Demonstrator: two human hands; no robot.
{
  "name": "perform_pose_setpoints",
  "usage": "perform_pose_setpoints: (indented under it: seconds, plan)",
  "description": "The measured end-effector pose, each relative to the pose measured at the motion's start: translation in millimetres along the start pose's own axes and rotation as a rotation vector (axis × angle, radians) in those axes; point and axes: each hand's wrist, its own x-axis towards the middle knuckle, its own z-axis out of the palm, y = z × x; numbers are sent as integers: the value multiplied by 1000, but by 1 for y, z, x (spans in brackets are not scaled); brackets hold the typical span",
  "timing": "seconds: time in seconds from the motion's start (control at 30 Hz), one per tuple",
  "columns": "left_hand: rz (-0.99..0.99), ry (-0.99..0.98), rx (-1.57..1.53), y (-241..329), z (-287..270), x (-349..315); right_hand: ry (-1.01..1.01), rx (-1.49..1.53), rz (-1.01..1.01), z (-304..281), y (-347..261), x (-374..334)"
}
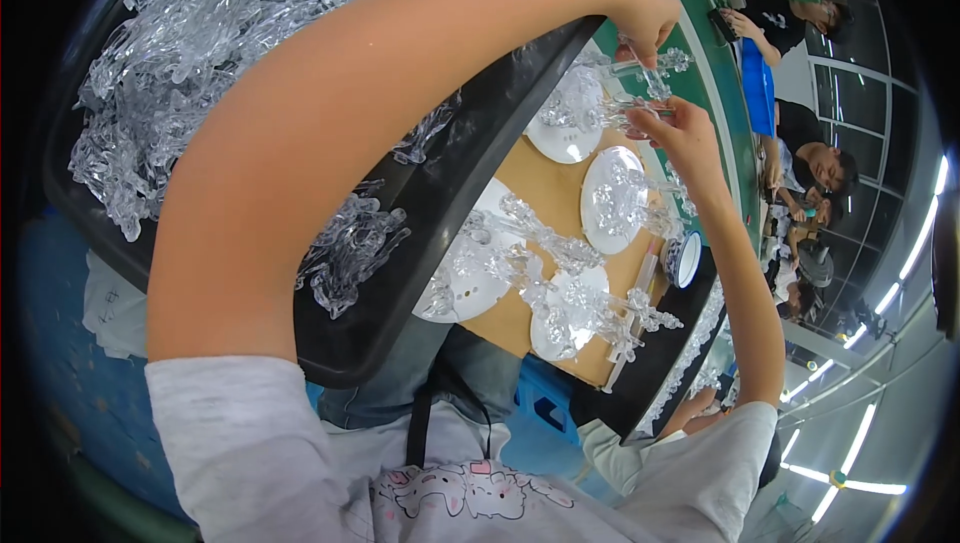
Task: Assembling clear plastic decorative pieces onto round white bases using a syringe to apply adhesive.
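My left arm reaches across a black tub, and my left hand [648, 21] is closed at the far side, pinching a clear plastic piece [655, 81] with an ornate, beaded shape. Just nearer, my right hand [688, 141] is also closed, with thumb and fingers on another clear plastic piece [622, 106]. The two pieces are close together; whether they touch I cannot tell. Below the hands lies a white round plate [568, 146] heaped with similar clear parts. A second white plate [610, 233] sits nearer, also bearing clear parts.
The large black tub [440, 218] at left holds a big heap of clear plastic parts [200, 63]. Two more loaded plates lie on the tan board [505, 328]. A patterned bowl [683, 259] stands at its right edge. Across the green table [735, 138] are people and a blue bin [757, 88].
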Motion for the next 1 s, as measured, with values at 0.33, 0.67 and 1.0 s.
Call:
perform_pose_setpoints:
  seconds: [0.33, 0.67, 1.0]
  plan:
    - [-65, 85, 28, 12, 3, -10, -42, 70, 31, 2, 2, 0]
    - [-53, 108, 53, 19, 4, -20, 185, -207, -85, 19, -18, -21]
    - [-79, 91, 382, 27, 9, -28, 249, -281, -178, 22, -20, -25]
